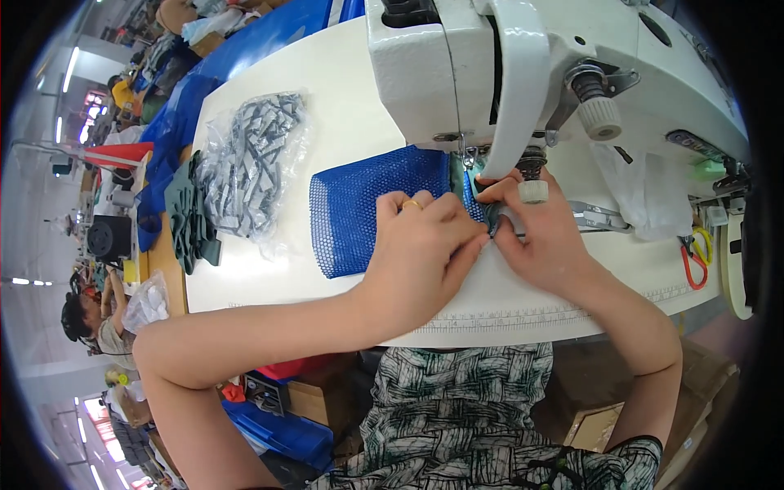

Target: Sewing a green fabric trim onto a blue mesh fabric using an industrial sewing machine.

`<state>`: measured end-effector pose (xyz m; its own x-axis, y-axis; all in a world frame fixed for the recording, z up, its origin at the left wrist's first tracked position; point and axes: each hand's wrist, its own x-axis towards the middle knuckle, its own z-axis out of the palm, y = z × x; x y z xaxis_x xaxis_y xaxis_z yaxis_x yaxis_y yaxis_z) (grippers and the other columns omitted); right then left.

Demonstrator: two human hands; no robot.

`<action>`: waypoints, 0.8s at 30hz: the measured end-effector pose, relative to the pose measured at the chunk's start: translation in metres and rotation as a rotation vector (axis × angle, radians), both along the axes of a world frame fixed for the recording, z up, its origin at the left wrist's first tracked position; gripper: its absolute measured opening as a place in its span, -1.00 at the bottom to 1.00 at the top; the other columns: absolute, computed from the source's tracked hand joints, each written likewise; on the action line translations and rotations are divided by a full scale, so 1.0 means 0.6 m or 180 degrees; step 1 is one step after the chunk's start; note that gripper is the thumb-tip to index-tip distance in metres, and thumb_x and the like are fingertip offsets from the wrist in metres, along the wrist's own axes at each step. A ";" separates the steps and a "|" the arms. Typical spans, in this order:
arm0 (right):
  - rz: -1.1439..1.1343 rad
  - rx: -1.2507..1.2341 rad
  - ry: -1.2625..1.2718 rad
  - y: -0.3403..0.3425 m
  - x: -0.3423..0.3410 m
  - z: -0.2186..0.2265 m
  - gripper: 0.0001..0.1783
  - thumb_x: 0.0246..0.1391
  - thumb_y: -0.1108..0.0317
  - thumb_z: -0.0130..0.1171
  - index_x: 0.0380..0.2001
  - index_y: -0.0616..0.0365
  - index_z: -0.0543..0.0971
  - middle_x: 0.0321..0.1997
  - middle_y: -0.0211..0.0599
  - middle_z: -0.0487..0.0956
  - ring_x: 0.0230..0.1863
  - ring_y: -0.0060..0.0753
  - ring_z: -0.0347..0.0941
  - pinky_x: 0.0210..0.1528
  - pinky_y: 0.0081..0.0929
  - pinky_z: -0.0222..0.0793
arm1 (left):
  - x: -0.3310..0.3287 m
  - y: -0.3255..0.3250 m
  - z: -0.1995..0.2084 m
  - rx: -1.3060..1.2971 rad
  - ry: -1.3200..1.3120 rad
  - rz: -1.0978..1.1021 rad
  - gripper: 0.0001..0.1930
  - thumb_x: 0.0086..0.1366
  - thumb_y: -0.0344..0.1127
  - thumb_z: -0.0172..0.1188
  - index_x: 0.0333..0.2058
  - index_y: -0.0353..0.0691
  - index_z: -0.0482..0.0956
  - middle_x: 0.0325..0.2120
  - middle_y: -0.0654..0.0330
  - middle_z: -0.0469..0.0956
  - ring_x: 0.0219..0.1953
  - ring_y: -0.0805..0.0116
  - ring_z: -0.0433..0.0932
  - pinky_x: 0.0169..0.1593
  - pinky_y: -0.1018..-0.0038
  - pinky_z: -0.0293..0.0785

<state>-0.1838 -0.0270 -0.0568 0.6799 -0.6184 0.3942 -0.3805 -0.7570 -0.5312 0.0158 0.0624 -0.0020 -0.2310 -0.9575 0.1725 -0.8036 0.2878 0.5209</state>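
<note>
- Blue mesh lies flat on the white worktop, its right edge under the sewing machine.
- My left hand presses it down; my right hand pinches the edge by the needle.
- Judging by this, stitching has barely begun.
- Needle and seam are hidden behind my fingers.

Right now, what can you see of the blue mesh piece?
The blue mesh is an open-weave, net-like fabric panel lying flat on the white table, its right edge fed under the sewing machine. The left hand presses on its right part; the right hand pinches its edge near the needle.
</note>
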 end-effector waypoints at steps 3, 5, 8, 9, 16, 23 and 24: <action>-0.0074 0.0062 -0.0184 0.000 0.000 -0.004 -0.52 -0.13 0.58 0.23 -0.04 0.15 0.62 0.01 -0.07 0.54 0.12 0.11 0.44 0.17 -0.02 0.42 | -0.004 0.020 -0.002 -0.0271 -0.0133 -0.0272 -0.72 0.24 -0.44 0.36 -0.06 -0.17 0.74 -0.18 0.26 0.58 -0.18 0.25 0.49 0.11 0.17 0.16; -0.0078 0.0083 -0.0197 -0.001 0.000 -0.006 -0.52 -0.13 0.59 0.23 -0.03 0.15 0.62 0.01 -0.07 0.53 0.12 0.11 0.44 0.18 -0.01 0.42 | 0.001 0.020 -0.011 -0.0361 -0.0232 -0.0378 -0.62 0.19 -0.48 0.34 0.03 -0.19 0.71 -0.14 0.25 0.57 -0.19 0.25 0.50 0.10 0.17 0.17; -0.0020 0.0125 -0.0294 -0.002 -0.002 -0.002 -0.52 -0.11 0.62 0.20 -0.02 0.16 0.61 -0.01 -0.09 0.53 0.11 0.09 0.45 0.12 -0.06 0.47 | 0.000 0.020 -0.015 -0.0569 -0.0417 -0.0467 -0.61 0.18 -0.50 0.33 0.02 -0.22 0.70 -0.16 0.25 0.57 -0.19 0.26 0.50 0.08 0.17 0.18; -0.0053 0.0476 -0.0456 -0.001 -0.001 -0.001 -0.57 -0.07 0.63 0.18 -0.05 0.19 0.61 -0.05 -0.09 0.53 0.07 0.05 0.47 0.09 -0.12 0.49 | -0.001 0.023 -0.015 -0.0505 -0.0483 -0.0504 -0.55 0.11 -0.53 0.29 0.04 -0.28 0.67 -0.13 0.21 0.55 -0.11 0.23 0.48 0.12 0.14 0.19; -0.0351 0.1737 -0.1370 -0.005 0.007 -0.006 -0.86 0.21 0.55 0.20 -0.16 0.30 0.58 -0.19 -0.13 0.52 -0.19 -0.17 0.55 -0.07 -0.31 0.51 | 0.001 0.016 -0.020 -0.0652 -0.0017 -0.0433 -0.66 0.16 -0.53 0.35 -0.05 -0.21 0.69 -0.22 0.31 0.66 -0.26 0.34 0.54 0.02 0.26 0.22; -0.0353 0.1850 -0.0938 -0.007 0.006 0.005 -0.78 0.16 0.38 0.39 -0.17 0.21 0.61 -0.26 -0.21 0.59 -0.23 -0.23 0.56 -0.13 -0.29 0.51 | 0.013 0.021 -0.031 -0.0763 0.0246 -0.0662 -0.71 0.17 -0.56 0.33 -0.10 -0.19 0.69 -0.11 0.27 0.73 -0.30 0.37 0.58 0.03 0.28 0.27; -0.0275 0.1600 -0.0677 -0.004 0.008 0.010 -0.78 0.13 0.37 0.41 -0.18 0.16 0.62 -0.27 -0.23 0.60 -0.24 -0.24 0.55 -0.14 -0.29 0.49 | 0.014 0.021 -0.032 -0.0759 0.0156 -0.0707 -0.72 0.18 -0.56 0.33 -0.11 -0.19 0.70 -0.11 0.27 0.73 -0.27 0.37 0.60 0.04 0.27 0.28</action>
<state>-0.1790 -0.0295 -0.0507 0.5558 -0.8159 0.1592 -0.2749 -0.3611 -0.8911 0.0243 0.0750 -0.0209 -0.4155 -0.8160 0.4018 -0.6831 0.5717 0.4544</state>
